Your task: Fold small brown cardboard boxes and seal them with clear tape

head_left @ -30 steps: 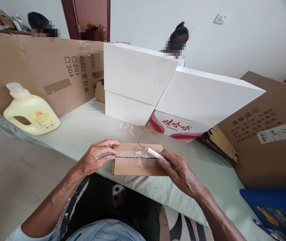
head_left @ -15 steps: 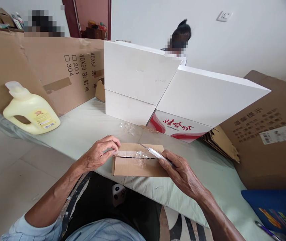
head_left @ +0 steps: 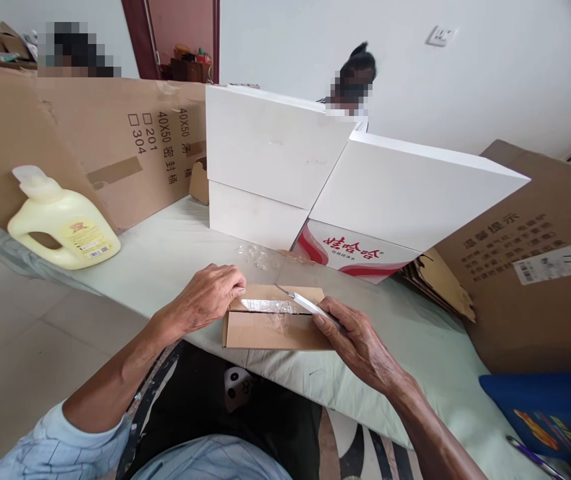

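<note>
A small brown cardboard box (head_left: 270, 333) lies at the table's near edge, a dark seam running across its top. Crumpled clear tape (head_left: 268, 305) glints along that seam. My left hand (head_left: 218, 290) is closed in a pinch at the box's far left corner, with the tape's left end at its fingertips. In my right hand (head_left: 353, 333) is a white-handled utility knife (head_left: 310, 305), its thin blade pointing left and away above the box. The right hand's fingers cover the box's right end.
Wadded clear tape (head_left: 255, 256) lies beyond the box. White boxes (head_left: 270, 153) stand at the back, above a red-and-white carton (head_left: 350, 250). A yellow jug (head_left: 73, 227) is on the left, a large carton (head_left: 535, 280) on the right, and a purple pen (head_left: 530, 455) at lower right. Two people are behind.
My left hand has shifted slightly away and right, its fingers curling down over the tape end. The tape strip lies at a different angle. My right hand and the knife have barely moved.
</note>
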`<state>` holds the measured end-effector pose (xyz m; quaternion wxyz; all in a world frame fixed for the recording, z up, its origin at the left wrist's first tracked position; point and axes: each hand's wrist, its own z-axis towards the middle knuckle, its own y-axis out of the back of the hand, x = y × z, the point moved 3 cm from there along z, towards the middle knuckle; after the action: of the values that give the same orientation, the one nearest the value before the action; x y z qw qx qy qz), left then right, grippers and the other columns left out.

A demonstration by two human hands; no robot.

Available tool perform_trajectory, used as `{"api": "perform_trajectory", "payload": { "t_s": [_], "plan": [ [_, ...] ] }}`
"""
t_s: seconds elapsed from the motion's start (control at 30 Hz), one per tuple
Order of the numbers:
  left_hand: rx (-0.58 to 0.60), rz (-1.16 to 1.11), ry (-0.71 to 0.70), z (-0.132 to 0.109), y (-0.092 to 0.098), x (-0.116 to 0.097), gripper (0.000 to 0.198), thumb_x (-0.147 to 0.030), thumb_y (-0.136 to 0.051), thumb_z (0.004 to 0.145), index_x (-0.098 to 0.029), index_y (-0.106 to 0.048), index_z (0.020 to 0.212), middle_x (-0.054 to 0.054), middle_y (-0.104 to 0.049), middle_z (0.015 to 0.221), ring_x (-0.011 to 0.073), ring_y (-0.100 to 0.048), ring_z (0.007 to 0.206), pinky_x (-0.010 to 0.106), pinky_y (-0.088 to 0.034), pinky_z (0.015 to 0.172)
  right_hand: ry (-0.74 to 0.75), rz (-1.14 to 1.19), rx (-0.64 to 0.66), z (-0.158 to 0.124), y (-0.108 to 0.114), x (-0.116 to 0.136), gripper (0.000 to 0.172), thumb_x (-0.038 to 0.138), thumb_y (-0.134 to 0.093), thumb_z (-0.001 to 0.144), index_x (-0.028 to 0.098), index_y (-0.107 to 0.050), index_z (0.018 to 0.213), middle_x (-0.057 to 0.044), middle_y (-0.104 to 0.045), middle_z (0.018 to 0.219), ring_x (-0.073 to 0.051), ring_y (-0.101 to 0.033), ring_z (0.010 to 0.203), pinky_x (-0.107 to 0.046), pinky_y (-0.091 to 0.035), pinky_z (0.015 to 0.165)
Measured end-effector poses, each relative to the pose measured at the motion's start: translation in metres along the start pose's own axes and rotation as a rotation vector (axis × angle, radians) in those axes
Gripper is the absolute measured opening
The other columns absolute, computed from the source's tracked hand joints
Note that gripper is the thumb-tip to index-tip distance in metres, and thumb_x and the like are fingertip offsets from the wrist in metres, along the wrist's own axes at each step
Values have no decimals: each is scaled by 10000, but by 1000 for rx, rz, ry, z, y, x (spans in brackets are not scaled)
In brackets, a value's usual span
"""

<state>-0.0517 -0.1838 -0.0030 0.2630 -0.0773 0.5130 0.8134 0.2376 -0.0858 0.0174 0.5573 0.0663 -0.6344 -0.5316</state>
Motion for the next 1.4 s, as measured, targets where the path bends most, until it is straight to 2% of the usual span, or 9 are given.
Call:
{"api": "perform_trajectory", "payload": {
  "t_s": [0.2, 0.37, 0.5, 0.6, 0.7, 0.8, 0.93, 1.07, 1.4],
  "plan": [
    [25, 119, -22, 15, -12, -3, 212, -186, -457, 1109, -231, -590, 950, 3, -708, 782, 188, -626, 674, 358, -449, 768, -6, -8, -1, 0, -1, 1, 425, 536, -451, 1170, 238, -572, 892, -3, -609, 821, -165, -530, 721, -320, -385, 677],
    [1, -36, -14, 11, -8, -7, 276, -211, -445, 1124, -222, -694, 1004, 34, -768, 883, 200, -701, 789, 353, -514, 817, 25, 6, 8, -1, 1, 1, 416, 510, -448, 1178, 235, -578, 894, -8, -617, 839, -164, -548, 743, -317, -400, 692],
    [-87, -243, 168, -8, 3, -8, 283, -305, -468, 1139, -233, -719, 1247, 44, -807, 1001, 204, -758, 910, 323, -570, 824, 71, 14, 66, 2, 2, 3, 393, 483, -444, 1186, 230, -634, 953, -31, -650, 901, -177, -586, 806, -322, -426, 726],
    [-173, -305, 294, -30, 5, -13, 166, -355, -602, 1089, -251, -680, 1190, 48, -808, 1144, 220, -772, 1064, 325, -603, 906, 82, 9, 133, 3, 4, 3, 380, 460, -448, 1190, 228, -698, 1022, -47, -688, 974, -180, -621, 847, -319, -448, 752],
    [-216, -287, 257, -50, -1, -25, 148, -315, -728, 997, -247, -637, 1092, 94, -753, 1334, 272, -718, 1278, 401, -588, 1080, 101, -13, 204, 5, 6, 6, 351, 446, -460, 1189, 255, -749, 1134, -57, -738, 1074, -197, -677, 938, -321, -487, 819],
    [-208, -228, 205, -61, -13, -34, 201, -270, -757, 962, -246, -651, 1132, 136, -675, 1490, 329, -602, 1472, 495, -528, 1211, 137, -51, 244, 8, 8, 11, 311, 425, -475, 1187, 294, -747, 1259, -54, -774, 1182, -219, -713, 1043, -335, -505, 886],
    [-265, -219, 248, -65, -22, -39, 266, -226, -743, 950, -249, -643, 1195, 149, -637, 1526, 343, -574, 1498, 539, -527, 1227, 169, -146, 256, 16, 10, 20, 349, 427, -449, 1192, 254, -751, 1175, -64, -771, 1076, -206, -695, 914, -322, -479, 797],
    [-267, -216, 299, -66, -25, -40, 333, -238, -753, 939, -255, -633, 1249, 152, -583, 1580, 346, -568, 1499, 557, -528, 1228, 199, -254, 258, 21, 11, 23, 422, 428, -411, 1199, 206, -751, 1085, -66, -721, 955, -176, -627, 775, -307, -407, 686],
    [-262, -187, 241, -68, -25, -42, 337, -221, -739, 940, -250, -626, 1256, 152, -628, 1551, 356, -547, 1533, 555, -520, 1246, 189, -396, 255, 24, 19, 25, 472, 423, -379, 1201, 202, -736, 984, -64, -711, 879, -171, -594, 705, -320, -333, 653]
  ]
}}
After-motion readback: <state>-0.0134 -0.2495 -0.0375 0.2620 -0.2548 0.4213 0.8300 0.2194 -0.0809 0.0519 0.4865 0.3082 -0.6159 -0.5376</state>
